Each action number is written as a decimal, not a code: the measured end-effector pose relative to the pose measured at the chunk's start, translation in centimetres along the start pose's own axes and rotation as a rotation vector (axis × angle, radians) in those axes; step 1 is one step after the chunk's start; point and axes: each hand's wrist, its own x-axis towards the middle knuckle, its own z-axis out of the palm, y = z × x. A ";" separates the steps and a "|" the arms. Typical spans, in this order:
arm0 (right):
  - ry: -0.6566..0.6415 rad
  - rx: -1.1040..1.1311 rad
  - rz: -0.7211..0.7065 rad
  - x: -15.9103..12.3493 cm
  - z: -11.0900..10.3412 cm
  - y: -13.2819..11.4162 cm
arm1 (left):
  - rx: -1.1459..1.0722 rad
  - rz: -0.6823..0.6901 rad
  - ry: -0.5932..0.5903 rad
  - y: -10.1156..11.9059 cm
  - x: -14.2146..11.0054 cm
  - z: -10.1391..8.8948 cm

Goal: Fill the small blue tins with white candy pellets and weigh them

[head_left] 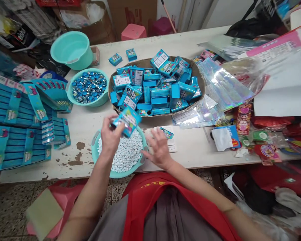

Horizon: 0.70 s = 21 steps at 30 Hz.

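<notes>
My left hand [112,133] grips a blue tin [128,121], tilted above a turquoise basin [94,138] heaped with small white candies [126,154]. My right hand [159,147] is spread with its fingers apart, by the basin's right rim. Just beyond its fingertips lies a flat blue piece [167,133], perhaps a tin or lid, on a white object that I cannot make out. Behind both hands stands a cut-down cardboard box [200,75] piled with blue tins [163,90], some of them printed. A second turquoise basin [100,97] holds round, shiny blue and silver pieces [89,86].
Stacked blue display boxes [17,110] fill the table's left side. An upper turquoise bucket [71,50] stands at the back left, and two loose tins [131,54] lie near the box. Shiny plastic sheets [223,83] and mixed packets [267,147] cover the right.
</notes>
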 end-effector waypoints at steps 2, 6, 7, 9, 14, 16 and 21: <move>-0.060 0.053 -0.085 1.0 0.9 -2.5 | -0.078 -0.157 -0.169 -0.8 -3.5 -1.2; -0.103 0.333 0.047 1.2 1.5 -4.5 | -0.022 -0.184 -0.191 -4.4 -5.0 -3.3; -0.133 0.407 0.114 1.0 1.3 -4.7 | 0.105 -0.110 -0.136 -5.6 -4.3 -3.7; -0.213 0.520 0.239 0.4 0.8 -5.1 | 0.428 0.034 -0.047 -8.1 -2.4 -3.8; -0.359 0.615 0.508 -1.0 -0.2 -5.8 | 0.906 0.075 -0.173 -11.9 -0.6 -2.0; -0.343 0.628 0.624 -1.3 -0.2 -5.5 | 0.949 0.059 -0.186 -12.0 -1.2 -1.2; -0.228 0.513 0.659 -1.2 0.4 -4.2 | 0.926 0.045 -0.175 -11.4 -2.0 -0.4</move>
